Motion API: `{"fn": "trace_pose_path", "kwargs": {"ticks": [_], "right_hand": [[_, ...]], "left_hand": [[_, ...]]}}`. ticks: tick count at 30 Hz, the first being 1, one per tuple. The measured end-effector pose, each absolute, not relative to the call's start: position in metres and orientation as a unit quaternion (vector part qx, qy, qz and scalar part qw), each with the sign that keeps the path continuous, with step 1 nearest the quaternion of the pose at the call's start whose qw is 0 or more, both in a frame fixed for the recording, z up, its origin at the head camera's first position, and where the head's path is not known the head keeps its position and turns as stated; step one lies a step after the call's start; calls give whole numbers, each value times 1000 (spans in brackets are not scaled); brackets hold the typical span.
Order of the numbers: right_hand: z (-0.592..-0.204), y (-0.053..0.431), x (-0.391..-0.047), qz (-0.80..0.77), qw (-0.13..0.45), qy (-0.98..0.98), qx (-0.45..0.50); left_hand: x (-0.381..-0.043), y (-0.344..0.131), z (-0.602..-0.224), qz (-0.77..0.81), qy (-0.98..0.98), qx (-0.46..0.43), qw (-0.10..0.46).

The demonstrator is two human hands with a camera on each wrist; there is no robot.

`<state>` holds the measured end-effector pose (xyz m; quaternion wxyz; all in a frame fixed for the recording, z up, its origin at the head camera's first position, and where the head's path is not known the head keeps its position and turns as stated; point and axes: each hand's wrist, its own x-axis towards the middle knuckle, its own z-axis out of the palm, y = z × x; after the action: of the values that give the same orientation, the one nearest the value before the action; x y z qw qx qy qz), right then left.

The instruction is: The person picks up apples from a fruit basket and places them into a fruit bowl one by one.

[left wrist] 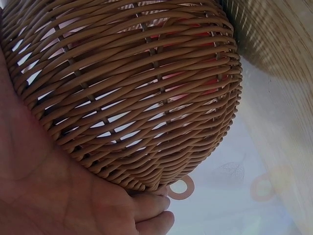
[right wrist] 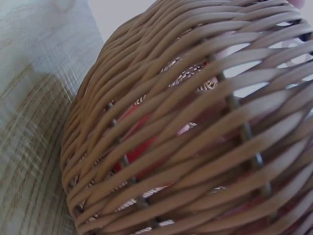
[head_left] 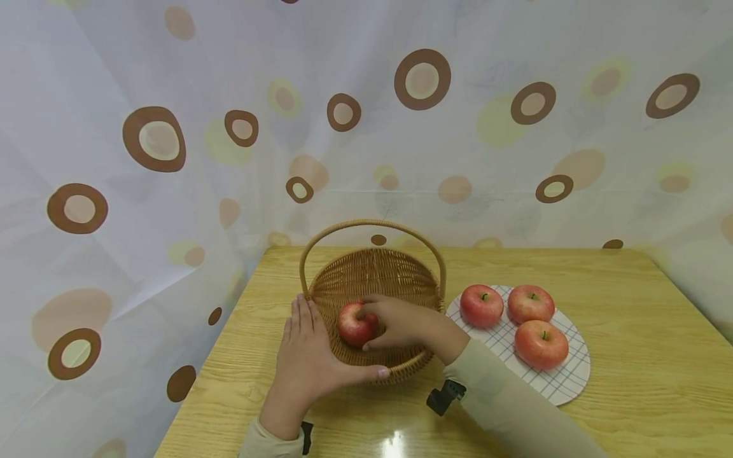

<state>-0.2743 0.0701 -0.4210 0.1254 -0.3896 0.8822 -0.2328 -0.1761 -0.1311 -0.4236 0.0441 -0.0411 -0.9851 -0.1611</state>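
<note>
A wicker basket (head_left: pixel 378 273) with an arched handle stands on the table. Inside it sits a red apple (head_left: pixel 354 326). My right hand (head_left: pixel 403 323) reaches over the basket's right rim and grips this apple from its right side, thumb in front and fingers behind. At the basket's left front, my left hand (head_left: pixel 309 362) rests against the rim, fingers straight and thumb stretched along the front edge. In the left wrist view its palm (left wrist: pixel 63 191) lies against the woven wall (left wrist: pixel 122 88). Through the weave in the right wrist view, red apple skin (right wrist: pixel 139 142) shows.
Right of the basket, a round white plate (head_left: pixel 564 385) with a blue grid carries three apples: one at left (head_left: pixel 481 306), one behind (head_left: pixel 530 303) and one in front (head_left: pixel 541 344). The wooden table (head_left: pixel 647 356) meets a dotted curtain (head_left: pixel 366 127) at the back and left.
</note>
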Motion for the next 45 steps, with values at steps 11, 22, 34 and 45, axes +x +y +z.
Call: {"fn": "trace_pose_path", "kwargs": {"ticks": [11, 22, 34, 45], "right_hand": [[-421, 69, -274, -223, 138, 876, -405], [-417, 68, -273, -212, 106, 880, -412], [-418, 62, -276, -202, 95, 861, -457], [-424, 62, -276, -147, 59, 888, -431]], "left_hand": [[-175, -130, -423, -164, -985, -38, 44], [-175, -129, -422, -166, -985, -37, 40], [-174, -129, -421, -167, -985, -33, 39], [-175, -129, -422, -158, -986, -35, 44]]}}
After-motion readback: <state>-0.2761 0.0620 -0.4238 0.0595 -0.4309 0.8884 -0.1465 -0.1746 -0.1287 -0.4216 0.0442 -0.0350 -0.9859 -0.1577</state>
